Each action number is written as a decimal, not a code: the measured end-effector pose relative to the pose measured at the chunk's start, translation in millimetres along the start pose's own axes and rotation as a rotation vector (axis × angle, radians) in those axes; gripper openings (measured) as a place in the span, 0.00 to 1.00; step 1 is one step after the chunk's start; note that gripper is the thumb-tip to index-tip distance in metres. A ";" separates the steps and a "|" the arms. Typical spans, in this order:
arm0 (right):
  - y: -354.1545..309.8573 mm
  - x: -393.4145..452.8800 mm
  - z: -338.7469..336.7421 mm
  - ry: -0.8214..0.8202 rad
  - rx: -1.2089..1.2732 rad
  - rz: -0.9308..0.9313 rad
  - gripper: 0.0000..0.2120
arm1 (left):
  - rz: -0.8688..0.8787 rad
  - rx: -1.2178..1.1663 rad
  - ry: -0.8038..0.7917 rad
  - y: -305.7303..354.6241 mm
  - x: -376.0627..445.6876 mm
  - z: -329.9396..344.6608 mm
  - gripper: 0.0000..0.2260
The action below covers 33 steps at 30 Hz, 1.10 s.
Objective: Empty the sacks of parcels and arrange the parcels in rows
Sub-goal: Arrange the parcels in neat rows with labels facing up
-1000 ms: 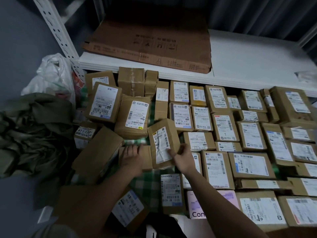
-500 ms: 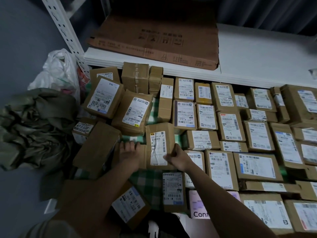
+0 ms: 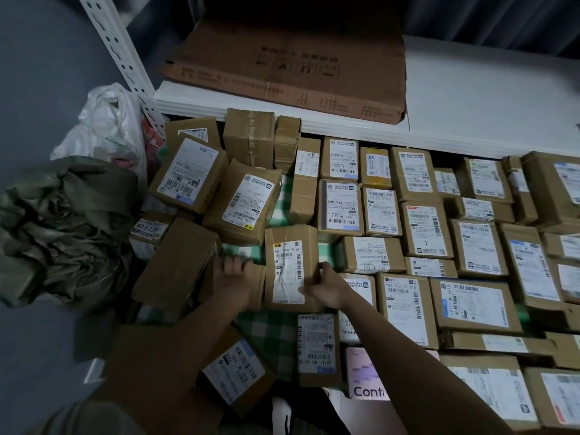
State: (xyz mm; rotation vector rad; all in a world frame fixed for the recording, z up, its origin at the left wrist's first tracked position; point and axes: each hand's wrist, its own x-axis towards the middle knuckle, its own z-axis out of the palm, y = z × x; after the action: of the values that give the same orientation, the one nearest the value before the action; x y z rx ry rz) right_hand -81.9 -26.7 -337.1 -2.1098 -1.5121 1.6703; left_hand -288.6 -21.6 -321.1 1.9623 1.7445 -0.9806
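Cardboard everywhere as we look down: a big flattened carton [image 3: 292, 61] lies on the white shelf [image 3: 470, 98] at the top, and below it the checked green cloth [image 3: 273, 334] carries the parcels. On the right we have rows of labelled boxes [image 3: 439, 240] packed edge to edge, labels up; on the left a looser heap [image 3: 216, 189] leans at angles, some boxes tilted on others. Further left sits the crumpled olive sack [image 3: 59, 227], slumped on the floor, with a white plastic bag [image 3: 103, 127] just behind it against the perforated shelf post [image 3: 116, 48]. Now to the middle: our parcel [image 3: 290, 268], a brown box with a long white label, lies flat in the gap between heap and rows. Our right hand [image 3: 326, 287] grips its right edge, fingers curled round the side and thumb across the label. Our left hand [image 3: 233, 277] rests flat beside it on a low brown box [image 3: 251, 287], fingers straight and released, touching the parcel's left side.
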 end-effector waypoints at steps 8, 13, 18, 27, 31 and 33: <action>-4.7 -13.7 -19.3 0.062 0.003 -0.111 0.37 | 0.007 0.016 -0.021 -1.5 -3.0 -2.1 0.49; -10.2 -21.4 -41.4 0.063 0.012 -0.164 0.36 | 0.033 0.118 -0.048 -4.0 -4.0 -2.9 0.50; -16.5 -24.0 -52.9 0.037 0.067 -0.176 0.35 | 0.057 0.141 -0.052 -6.0 -8.0 -6.9 0.46; -8.1 -30.5 -26.1 -0.070 0.128 -0.041 0.25 | -0.003 0.143 -0.021 -4.9 -7.8 -5.1 0.49; -4.9 -21.3 -18.8 -0.153 0.181 0.030 0.15 | -0.021 0.156 -0.005 -5.0 -8.3 -5.9 0.49; -4.6 -15.6 -15.8 -0.190 0.244 0.092 0.13 | -0.020 0.152 0.000 -5.1 -8.6 -6.7 0.49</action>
State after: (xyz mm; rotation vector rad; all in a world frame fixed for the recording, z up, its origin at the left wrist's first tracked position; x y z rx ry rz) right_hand -71.7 -27.5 -316.9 -1.9692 -1.1929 2.0205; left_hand -291.8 -22.5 -309.5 2.0386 1.7391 -1.1507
